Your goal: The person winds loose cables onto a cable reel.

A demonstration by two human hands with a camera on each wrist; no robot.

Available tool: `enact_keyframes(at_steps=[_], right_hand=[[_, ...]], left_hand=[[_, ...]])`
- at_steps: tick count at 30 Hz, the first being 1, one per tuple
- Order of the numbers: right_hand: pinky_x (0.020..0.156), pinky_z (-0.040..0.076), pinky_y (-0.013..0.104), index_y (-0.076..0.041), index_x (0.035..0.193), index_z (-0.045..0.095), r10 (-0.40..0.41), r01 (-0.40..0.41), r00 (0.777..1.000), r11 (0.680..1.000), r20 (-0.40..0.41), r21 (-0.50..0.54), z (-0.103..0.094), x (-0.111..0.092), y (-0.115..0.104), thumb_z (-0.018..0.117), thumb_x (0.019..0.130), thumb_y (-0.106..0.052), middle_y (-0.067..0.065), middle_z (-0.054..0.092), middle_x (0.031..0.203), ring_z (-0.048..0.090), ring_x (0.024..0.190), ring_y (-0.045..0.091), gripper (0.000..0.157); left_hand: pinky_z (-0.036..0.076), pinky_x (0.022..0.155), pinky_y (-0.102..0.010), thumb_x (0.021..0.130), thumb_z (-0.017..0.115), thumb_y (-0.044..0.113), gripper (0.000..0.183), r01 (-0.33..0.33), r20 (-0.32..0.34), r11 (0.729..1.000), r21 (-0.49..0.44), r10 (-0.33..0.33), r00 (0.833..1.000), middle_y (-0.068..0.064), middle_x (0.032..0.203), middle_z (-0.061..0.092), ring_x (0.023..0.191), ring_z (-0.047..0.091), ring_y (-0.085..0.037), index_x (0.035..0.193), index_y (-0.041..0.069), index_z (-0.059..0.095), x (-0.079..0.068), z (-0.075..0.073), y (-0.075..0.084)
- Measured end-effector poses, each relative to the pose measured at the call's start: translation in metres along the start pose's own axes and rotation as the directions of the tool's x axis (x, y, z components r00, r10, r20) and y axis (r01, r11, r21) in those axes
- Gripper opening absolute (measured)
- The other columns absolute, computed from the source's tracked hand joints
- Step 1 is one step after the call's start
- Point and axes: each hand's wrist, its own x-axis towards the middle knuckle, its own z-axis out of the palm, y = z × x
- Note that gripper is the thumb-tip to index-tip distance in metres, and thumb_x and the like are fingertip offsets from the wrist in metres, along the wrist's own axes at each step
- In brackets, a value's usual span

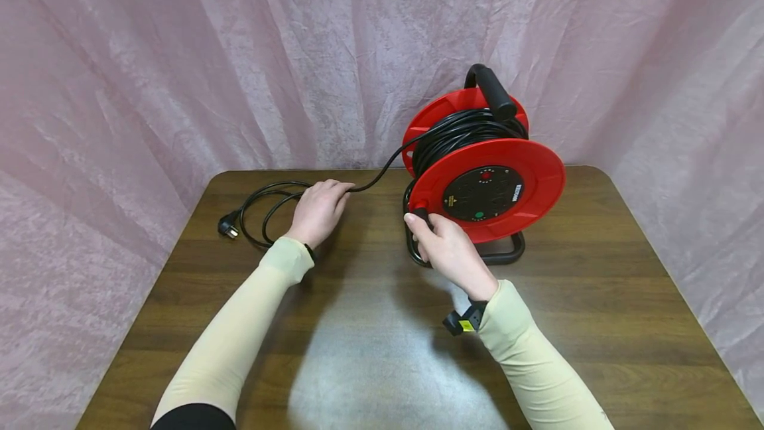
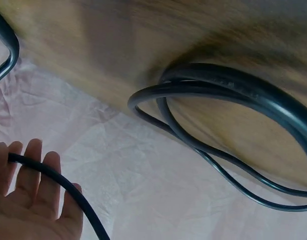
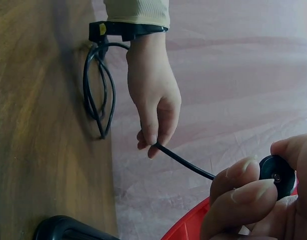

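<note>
At the far left of the table (image 1: 370,377): one black plug (image 1: 227,225), lying free, prongs exposed. Beside it: loose cable loops (image 2: 226,78), overlapping, off the drum. Next: left hand (image 1: 319,211), fingers loosely curled, cable held between thumb and fingers. Centre: single cable span (image 1: 384,174), rising from that hand to the drum. Right of centre: crank knob (image 1: 421,214) at the reel's near-left rim, gripped by thumb and curled fingers of the right hand (image 1: 450,251). Behind that hand: red cable reel (image 1: 540,174), standing on its black tubular frame (image 1: 503,257); thick black windings (image 1: 459,135) aboard. Progress, as judged: winding well advanced; outstanding, the span, loops and plug.
</note>
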Motion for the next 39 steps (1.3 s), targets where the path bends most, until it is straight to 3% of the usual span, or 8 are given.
enact_keyframes(at_steps=[6,19,25,33,39], right_hand=[[0.056,0.038,0.037,-0.009,0.086,0.057,-0.01,0.01,1.0,1.0,0.004,0.0,0.0,0.001,0.0,0.052,0.098,-0.068,0.008,0.056,0.065,0.051,0.059,0.023,0.061],[0.055,0.039,0.037,-0.009,0.087,0.059,-0.007,0.007,1.0,1.0,0.016,0.006,-0.003,0.003,-0.004,0.051,0.098,-0.069,0.01,0.058,0.066,0.053,0.059,0.026,0.062],[0.048,0.035,0.032,-0.003,0.096,0.061,0.008,-0.01,0.999,0.999,0.037,0.05,-0.007,0.004,-0.008,0.052,0.099,-0.067,0.011,0.057,0.067,0.048,0.054,0.024,0.065],[0.046,0.035,0.029,-0.008,0.095,0.058,0.019,-0.024,0.999,0.994,0.047,0.107,-0.012,0.004,-0.011,0.053,0.1,-0.063,0.012,0.056,0.068,0.046,0.052,0.021,0.056],[0.047,0.036,0.03,-0.008,0.095,0.058,0.009,-0.015,0.999,0.993,0.047,0.117,-0.015,0.006,-0.013,0.054,0.1,-0.063,0.011,0.054,0.066,0.046,0.053,0.022,0.056]], left_hand=[[0.038,0.109,-0.054,0.11,0.051,0.026,0.03,0.033,-0.016,0.999,0.028,-0.033,0.999,-0.007,0.126,0.067,0.121,0.058,-0.032,0.133,0.015,0.066,0.0,-0.002,0.0],[0.041,0.104,-0.055,0.11,0.051,0.025,0.034,0.095,-0.061,0.991,0.093,-0.09,0.994,-0.011,0.124,0.067,0.118,0.058,-0.036,0.139,0.013,0.064,-0.003,-0.003,-0.003],[0.039,0.108,-0.054,0.11,0.052,0.021,0.032,0.075,-0.082,0.993,0.089,-0.068,0.994,-0.011,0.119,0.069,0.113,0.06,-0.036,0.139,0.015,0.065,-0.002,-0.003,-0.005],[0.041,0.106,-0.054,0.11,0.049,0.014,0.039,0.068,0.04,0.997,0.047,-0.07,0.997,-0.013,0.126,0.067,0.115,0.06,-0.034,0.149,0.015,0.056,0.001,-0.007,0.0],[0.042,0.107,-0.051,0.111,0.048,0.021,0.034,0.049,0.073,0.998,-0.027,-0.047,0.996,-0.012,0.127,0.066,0.119,0.059,-0.031,0.139,0.007,0.062,0.002,-0.003,-0.003]])
